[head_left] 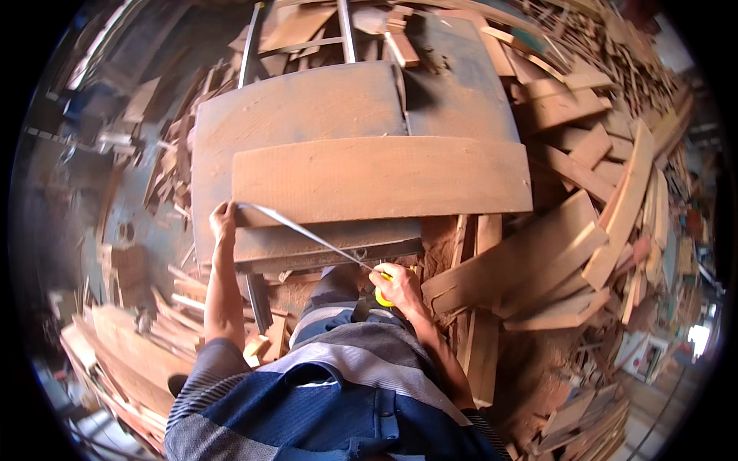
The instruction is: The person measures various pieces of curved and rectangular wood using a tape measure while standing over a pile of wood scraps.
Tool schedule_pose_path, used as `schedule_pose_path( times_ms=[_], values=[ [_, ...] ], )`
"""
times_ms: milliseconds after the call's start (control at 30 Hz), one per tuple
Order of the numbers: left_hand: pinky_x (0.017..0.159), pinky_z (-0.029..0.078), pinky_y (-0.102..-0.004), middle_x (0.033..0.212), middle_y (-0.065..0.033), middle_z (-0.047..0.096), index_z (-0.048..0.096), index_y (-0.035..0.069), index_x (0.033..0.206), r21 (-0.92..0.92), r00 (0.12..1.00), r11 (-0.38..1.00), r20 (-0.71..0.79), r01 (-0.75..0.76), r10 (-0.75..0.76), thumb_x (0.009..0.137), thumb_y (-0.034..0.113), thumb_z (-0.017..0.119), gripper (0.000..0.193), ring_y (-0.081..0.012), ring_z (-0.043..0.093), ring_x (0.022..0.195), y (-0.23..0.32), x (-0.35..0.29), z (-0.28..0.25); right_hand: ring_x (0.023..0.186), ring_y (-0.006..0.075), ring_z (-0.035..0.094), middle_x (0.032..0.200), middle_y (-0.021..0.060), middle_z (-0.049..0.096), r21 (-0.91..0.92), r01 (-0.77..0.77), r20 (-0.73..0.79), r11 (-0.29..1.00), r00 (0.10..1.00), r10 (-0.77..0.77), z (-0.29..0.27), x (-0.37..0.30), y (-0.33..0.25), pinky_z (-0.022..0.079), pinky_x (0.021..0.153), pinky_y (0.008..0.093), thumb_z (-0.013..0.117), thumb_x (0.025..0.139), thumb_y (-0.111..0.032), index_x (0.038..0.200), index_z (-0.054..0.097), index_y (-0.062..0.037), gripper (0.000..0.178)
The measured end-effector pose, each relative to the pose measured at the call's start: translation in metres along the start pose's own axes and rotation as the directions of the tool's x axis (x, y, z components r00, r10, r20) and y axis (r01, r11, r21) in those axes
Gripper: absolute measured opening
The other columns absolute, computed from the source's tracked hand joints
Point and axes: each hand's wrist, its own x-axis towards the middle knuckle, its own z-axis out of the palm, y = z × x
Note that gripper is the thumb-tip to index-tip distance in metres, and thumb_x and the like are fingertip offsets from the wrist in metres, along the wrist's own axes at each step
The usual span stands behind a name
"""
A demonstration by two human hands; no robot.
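Observation:
A long flat wooden board [384, 177] lies crosswise on a dusty metal machine table [300, 100]. At the board's near left corner my left hand [223, 220] is closed, pinching the free end of a tape measure's blade [296, 225] against the edge. From there the blade runs slanting down to the right, above the table's near edge. My right hand [400, 286], close to my body, is wrapped round the yellow case of the tape measure [383, 298]. Its fingers hide most of that case.
Curved wooden boards [530, 261] are heaped right of the table. More offcuts [607, 100] pile up behind them. Stacked planks [131, 353] lie at my left. Metal rails [346, 31] stretch away beyond the table, and a small wood block [401, 48] sits near them.

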Motion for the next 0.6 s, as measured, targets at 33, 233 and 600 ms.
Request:
schedule_pose_path(
  times_ms=[33,233,600],
  values=[
    [0.065,0.044,-0.0294,0.071,0.0019,0.063,0.071,-0.002,0.088,-0.111,1.000,0.994,-0.012,-0.003,0.002,0.093,0.023,0.070,0.025,-0.0068,0.049,0.069,-0.006,0.001,0.002,0.088,0.0291,0.073,0.094,0.0151,0.075,0.008,-0.030,0.051,1.000,0.998,0.030,-0.001,0.001,0.002,0.055,0.076,0.0368,0.070,0.088,-0.035,0.099,0.076,-0.0070,0.031],
    [0.070,0.048,-0.0265,0.084,-0.0009,0.068,0.073,-0.006,0.100,-0.215,1.000,0.977,0.024,-0.006,0.011,0.094,0.021,0.074,0.027,-0.0082,0.055,0.076,-0.011,-0.010,0.002,0.085,0.0281,0.073,0.090,0.0117,0.074,-0.052,-0.087,-0.019,0.995,0.996,0.086,0.026,-0.012,-0.032,0.055,0.074,0.0375,0.070,0.089,-0.039,0.100,0.077,-0.0119,0.030],
    [0.080,0.051,-0.0242,0.098,-0.0062,0.071,0.067,-0.008,0.112,-0.383,0.991,0.916,0.008,-0.121,0.134,0.095,0.007,0.073,0.023,-0.0108,0.063,0.090,0.016,-0.025,0.015,0.076,0.0310,0.071,0.086,0.0152,0.071,-0.045,0.045,-0.148,0.998,0.988,-0.051,0.057,0.005,-0.083,0.053,0.066,0.0390,0.070,0.091,-0.032,0.096,0.075,-0.0075,0.025]
  ],
)
